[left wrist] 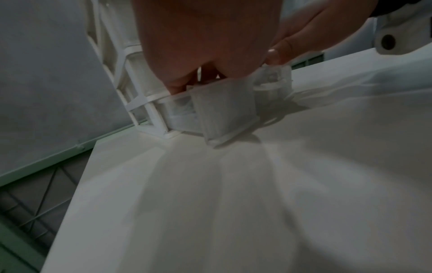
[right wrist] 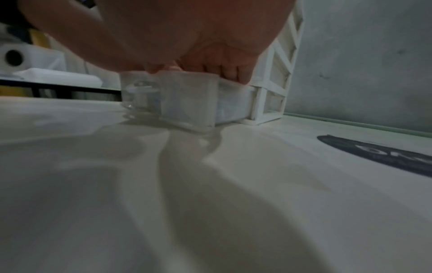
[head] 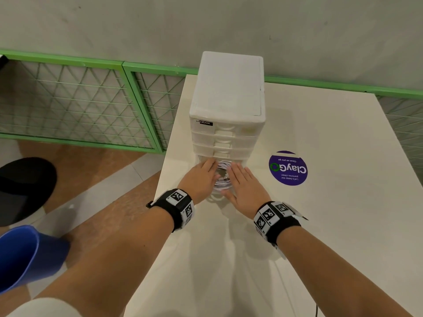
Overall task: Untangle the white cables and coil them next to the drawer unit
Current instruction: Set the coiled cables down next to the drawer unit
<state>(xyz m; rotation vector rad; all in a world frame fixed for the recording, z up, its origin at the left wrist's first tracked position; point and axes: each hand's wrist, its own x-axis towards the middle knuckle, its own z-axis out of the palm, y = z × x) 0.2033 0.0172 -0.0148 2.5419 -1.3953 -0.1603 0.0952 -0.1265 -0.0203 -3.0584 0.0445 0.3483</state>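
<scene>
Coiled white cables (head: 221,177) lie in the translucent bottom drawer (left wrist: 224,109), pulled out of the white plastic drawer unit (head: 227,106); left hand (head: 201,178) and right hand (head: 246,186), fingers straight, rest on it, grasping nothing.

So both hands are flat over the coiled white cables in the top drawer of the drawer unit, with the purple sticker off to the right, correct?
Not quite: it is the bottom drawer, pulled out at table level, as the head view shows. Both hands, left and right, do lie flat over the coiled cables there, below the drawer unit, with the purple sticker to the right.
</scene>
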